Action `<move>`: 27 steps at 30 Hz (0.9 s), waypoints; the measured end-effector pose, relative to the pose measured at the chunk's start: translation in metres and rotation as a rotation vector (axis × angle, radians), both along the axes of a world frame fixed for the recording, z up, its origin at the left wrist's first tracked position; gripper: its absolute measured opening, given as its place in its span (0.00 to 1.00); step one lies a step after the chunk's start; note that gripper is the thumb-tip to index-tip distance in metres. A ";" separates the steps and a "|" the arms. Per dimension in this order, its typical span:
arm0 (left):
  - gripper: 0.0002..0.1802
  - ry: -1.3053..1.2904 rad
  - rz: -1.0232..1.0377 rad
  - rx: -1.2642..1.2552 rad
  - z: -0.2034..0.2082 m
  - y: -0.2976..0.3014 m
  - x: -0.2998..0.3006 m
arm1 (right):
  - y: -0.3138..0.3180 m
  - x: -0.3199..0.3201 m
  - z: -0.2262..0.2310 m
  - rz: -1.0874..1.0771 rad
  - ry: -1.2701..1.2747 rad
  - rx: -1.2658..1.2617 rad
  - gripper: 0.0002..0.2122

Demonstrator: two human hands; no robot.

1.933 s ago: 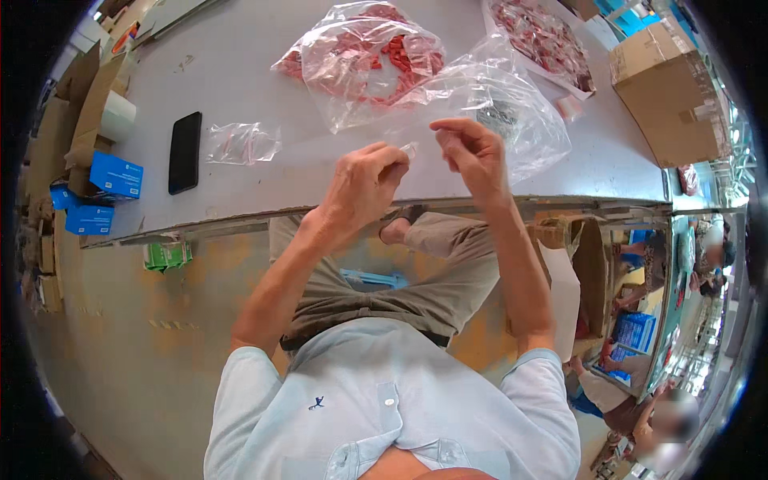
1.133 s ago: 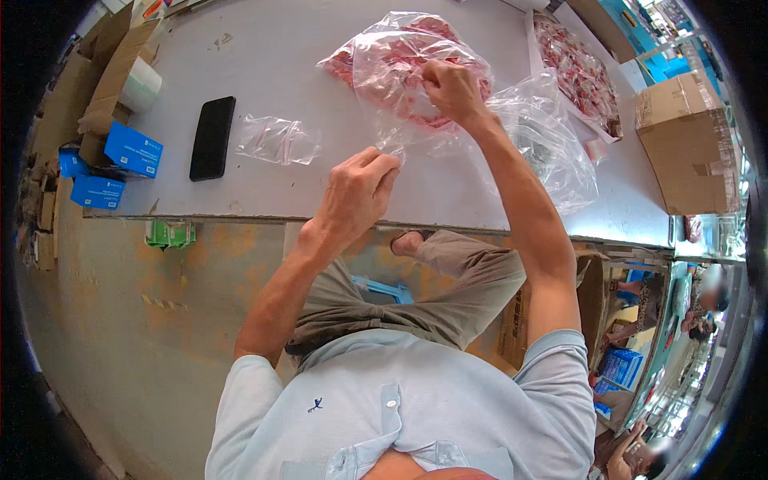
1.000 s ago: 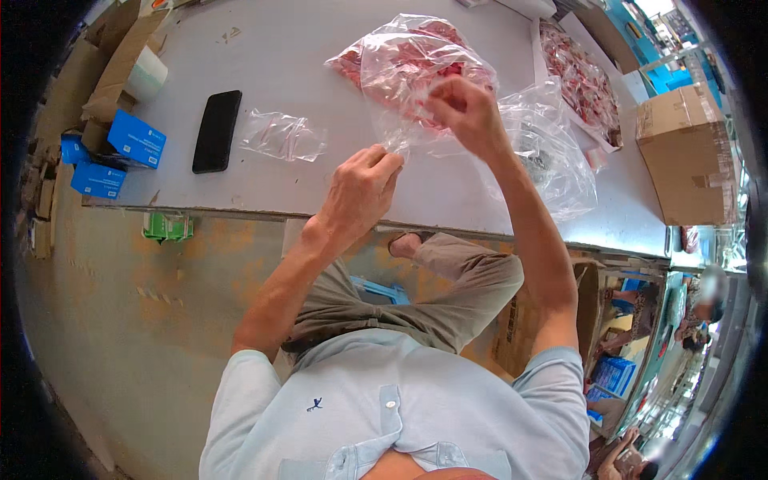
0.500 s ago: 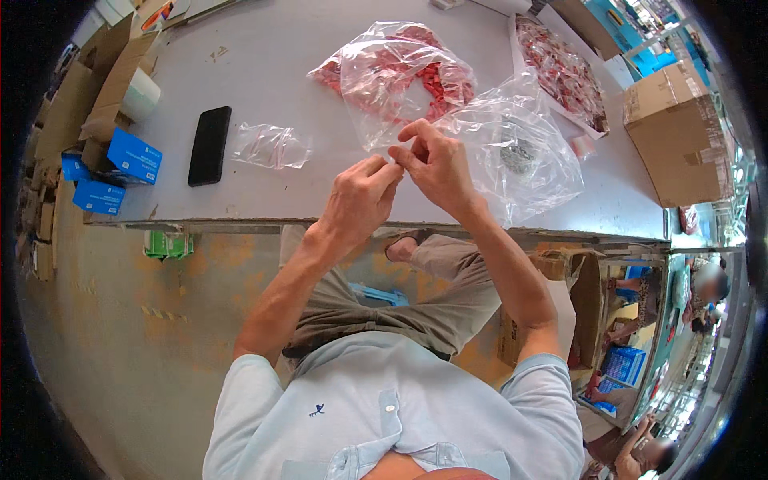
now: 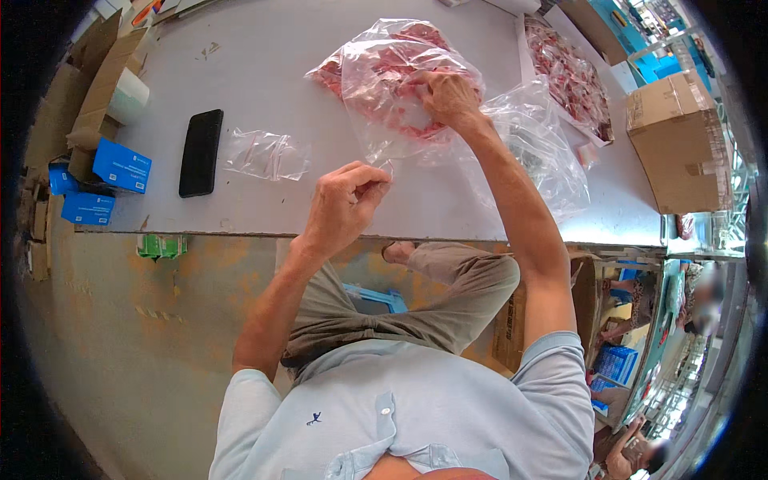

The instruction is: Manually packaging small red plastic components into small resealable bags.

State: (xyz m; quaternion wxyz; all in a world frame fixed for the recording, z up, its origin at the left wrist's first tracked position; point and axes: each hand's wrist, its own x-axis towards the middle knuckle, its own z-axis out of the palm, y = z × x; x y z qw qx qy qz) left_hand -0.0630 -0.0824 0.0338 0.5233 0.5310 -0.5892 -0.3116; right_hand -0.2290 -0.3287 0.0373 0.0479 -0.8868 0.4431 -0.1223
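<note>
At the far middle of the smooth table (image 5: 272,72), a glossy, crinkled clear bag (image 5: 368,112) of small red pieces (image 5: 418,35) lies with its long axis roughly left to right, its loose plastic trailing nearward. The right hand (image 5: 452,96) reaches to it; whether it grasps anything cannot be told. Nearer, the left hand (image 5: 346,204) pinches a filmy plastic scrap (image 5: 390,167), its tip pointing far.
</note>
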 end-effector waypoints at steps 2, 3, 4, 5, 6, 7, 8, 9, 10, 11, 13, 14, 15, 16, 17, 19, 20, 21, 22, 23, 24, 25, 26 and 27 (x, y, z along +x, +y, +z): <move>0.04 -0.017 0.001 -0.004 0.000 0.002 0.004 | 0.001 0.008 -0.002 0.022 -0.089 0.032 0.12; 0.04 -0.045 0.009 -0.006 0.001 0.002 0.006 | 0.001 0.011 -0.002 0.057 -0.104 0.046 0.12; 0.04 -0.071 0.012 -0.010 0.001 0.002 0.007 | 0.002 0.011 -0.002 0.088 -0.118 0.058 0.11; 0.04 -0.070 0.011 -0.008 0.001 0.001 0.007 | -0.001 0.011 -0.006 0.088 -0.117 0.060 0.11; 0.04 -0.081 0.021 -0.025 0.000 0.000 0.006 | -0.006 0.010 -0.010 0.095 -0.119 0.006 0.11; 0.04 -0.094 0.034 -0.043 0.000 -0.001 0.006 | -0.008 0.011 -0.013 0.106 -0.123 -0.048 0.10; 0.04 -0.095 0.035 -0.043 -0.001 -0.002 0.006 | -0.009 0.009 -0.015 0.107 -0.123 -0.048 0.10; 0.05 -0.170 0.056 -0.073 -0.002 -0.003 0.006 | -0.010 0.005 -0.017 0.129 -0.128 -0.080 0.10; 0.06 -0.245 0.083 -0.100 -0.004 -0.002 0.006 | -0.010 0.004 -0.017 0.156 -0.132 -0.111 0.09; 0.06 -0.247 0.095 -0.095 -0.005 -0.001 0.007 | 0.000 0.007 -0.005 0.169 -0.134 -0.107 0.09; 0.04 -0.348 0.134 -0.181 -0.005 0.000 0.008 | 0.032 0.003 0.025 0.126 -0.327 0.042 0.06; 0.04 -0.349 0.138 -0.181 -0.004 0.000 0.006 | 0.051 -0.001 0.036 0.129 -0.327 0.041 0.06; 0.04 -0.379 0.138 -0.219 -0.003 -0.002 0.004 | 0.072 -0.007 0.046 0.183 -0.432 0.147 0.09; 0.04 -0.413 0.139 -0.256 -0.002 -0.002 0.003 | 0.092 -0.013 0.052 0.237 -0.538 0.256 0.12; 0.04 -0.415 0.142 -0.259 -0.001 -0.002 0.003 | 0.111 -0.017 0.056 0.241 -0.540 0.253 0.12; 0.05 -0.479 0.138 -0.304 0.000 -0.002 0.000 | 0.142 -0.021 0.060 0.173 -0.720 0.775 0.12; 0.05 -0.480 0.136 -0.307 0.001 0.000 -0.001 | 0.148 -0.020 0.060 0.172 -0.723 0.772 0.12; 0.06 -0.507 0.132 -0.311 0.002 0.002 -0.002 | 0.153 -0.020 0.059 0.161 -0.703 0.802 0.15; 0.07 -0.531 0.125 -0.317 0.004 0.003 -0.004 | 0.157 -0.020 0.058 0.147 -0.684 0.828 0.17; 0.07 -0.532 0.120 -0.322 0.004 0.004 -0.006 | 0.158 -0.019 0.055 0.121 -0.684 0.788 0.15; 0.06 -0.579 0.121 -0.336 0.004 0.005 -0.010 | 0.158 -0.020 0.052 0.117 -0.688 0.783 0.15; 0.06 -0.628 0.126 -0.348 0.005 0.006 -0.012 | 0.157 -0.021 0.050 0.129 -0.691 0.822 0.14; 0.06 -0.631 0.125 -0.351 0.005 0.007 -0.013 | 0.156 -0.021 0.048 0.142 -0.694 0.862 0.14; 0.06 -0.614 0.113 -0.374 0.004 0.007 -0.013 | 0.156 -0.021 0.046 0.142 -0.697 0.860 0.14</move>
